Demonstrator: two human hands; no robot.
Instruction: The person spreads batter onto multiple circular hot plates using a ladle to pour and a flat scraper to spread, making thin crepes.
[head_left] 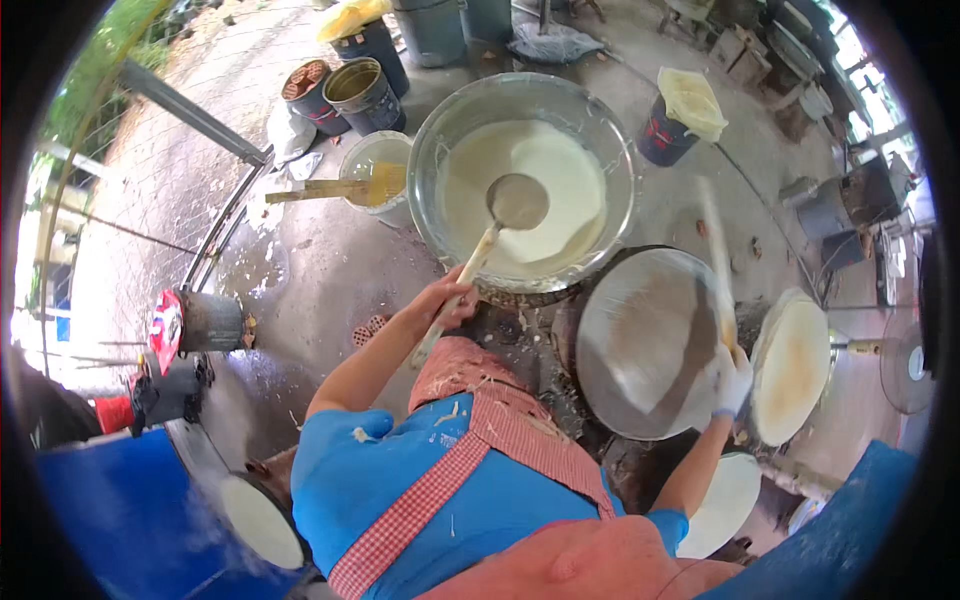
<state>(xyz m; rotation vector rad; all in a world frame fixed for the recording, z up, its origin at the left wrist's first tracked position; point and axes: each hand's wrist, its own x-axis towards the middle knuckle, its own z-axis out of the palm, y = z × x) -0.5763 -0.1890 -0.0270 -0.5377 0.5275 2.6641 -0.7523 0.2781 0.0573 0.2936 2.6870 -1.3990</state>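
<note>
My left hand [450,302] is wrapped round the pale handle of a ladle [519,202]. The ladle's round bowl is over the white batter [575,175] in a large metal basin [426,165]; whether it touches the batter I cannot tell. In its white glove, my right hand [733,380] grips a long flat stick [718,255], smeared by motion, near the right edge of a round griddle [630,310]. A whitish film coats part of that griddle. Just right of the gloved hand lies a round pale sheet with a browned middle [792,370].
A wide brush [385,184] rests across a white bucket [375,155] left of the basin. Dark buckets [368,95] stand behind it. A cloth-covered bucket [668,135] is at far right. More white rounds lie at lower left [262,520] and lower right [725,500].
</note>
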